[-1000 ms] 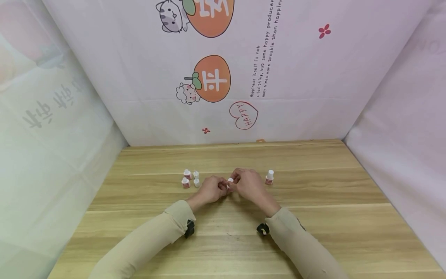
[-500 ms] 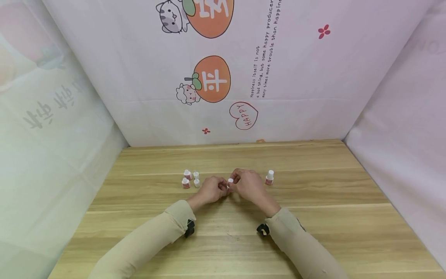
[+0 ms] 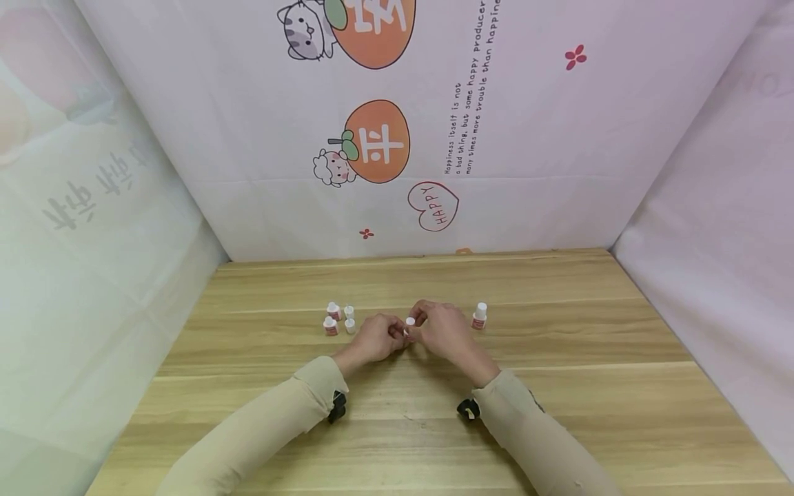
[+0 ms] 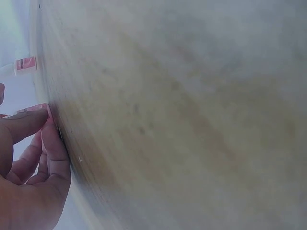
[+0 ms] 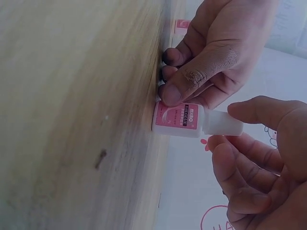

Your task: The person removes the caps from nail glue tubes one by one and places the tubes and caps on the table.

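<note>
A small white bottle (image 5: 177, 118) with a pink label stands upright on the wooden table, its white cap (image 5: 225, 123) on the neck. My left hand (image 3: 377, 337) pinches the bottle body low down, between thumb and fingers. From the other side my right hand (image 3: 443, 331) holds the cap between thumb and fingers. In the left wrist view the left hand (image 4: 33, 163) shows at the left edge, with part of the pink label (image 4: 33, 109) beyond the thumb. The right hand (image 5: 268, 167) lies at the right of the right wrist view.
On the left stand two uncapped bottles (image 3: 333, 311) (image 3: 331, 326), with two white caps (image 3: 349, 312) (image 3: 350, 326) beside them. A capped bottle (image 3: 480, 317) stands right of my hands. Printed white cloth (image 3: 509, 207) hangs behind the wooden table (image 3: 403, 441).
</note>
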The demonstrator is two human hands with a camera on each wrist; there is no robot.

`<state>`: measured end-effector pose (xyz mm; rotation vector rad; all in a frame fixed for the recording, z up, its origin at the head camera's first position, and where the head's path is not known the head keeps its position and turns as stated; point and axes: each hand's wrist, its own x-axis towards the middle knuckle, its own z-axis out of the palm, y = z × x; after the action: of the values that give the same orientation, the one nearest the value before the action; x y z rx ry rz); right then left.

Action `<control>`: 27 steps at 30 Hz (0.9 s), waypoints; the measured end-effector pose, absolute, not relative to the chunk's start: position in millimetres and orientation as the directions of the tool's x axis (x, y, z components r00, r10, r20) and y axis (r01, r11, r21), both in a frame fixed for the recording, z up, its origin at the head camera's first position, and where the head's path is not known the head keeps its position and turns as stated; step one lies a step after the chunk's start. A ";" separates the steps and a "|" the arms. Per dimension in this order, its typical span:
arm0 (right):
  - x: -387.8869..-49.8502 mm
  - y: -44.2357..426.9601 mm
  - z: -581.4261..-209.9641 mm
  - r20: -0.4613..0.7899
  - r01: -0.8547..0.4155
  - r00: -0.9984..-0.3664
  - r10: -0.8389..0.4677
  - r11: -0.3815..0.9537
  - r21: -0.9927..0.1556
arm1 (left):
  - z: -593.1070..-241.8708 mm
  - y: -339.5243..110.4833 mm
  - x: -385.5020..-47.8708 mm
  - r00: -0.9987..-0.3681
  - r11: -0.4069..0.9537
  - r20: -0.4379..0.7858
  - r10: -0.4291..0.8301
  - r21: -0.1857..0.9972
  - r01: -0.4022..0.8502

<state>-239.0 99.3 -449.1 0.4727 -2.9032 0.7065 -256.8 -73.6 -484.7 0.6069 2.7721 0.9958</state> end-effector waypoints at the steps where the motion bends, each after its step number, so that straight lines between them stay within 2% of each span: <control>1: -238.9 99.3 -449.5 0.186 -0.324 -0.945 -0.269 0.843 -0.430 | -484.7 -73.5 -256.7 -0.911 0.699 0.006 0.413 0.639 0.321; 27: -237.5 99.8 -449.1 0.167 -0.324 -0.946 -0.278 0.844 -0.428 | -482.8 -73.9 -257.4 -0.911 0.694 -0.011 0.412 0.651 0.307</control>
<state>-237.5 99.8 -449.1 0.4778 -2.9216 0.7039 -257.4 -73.9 -482.8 0.5870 2.7462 1.0125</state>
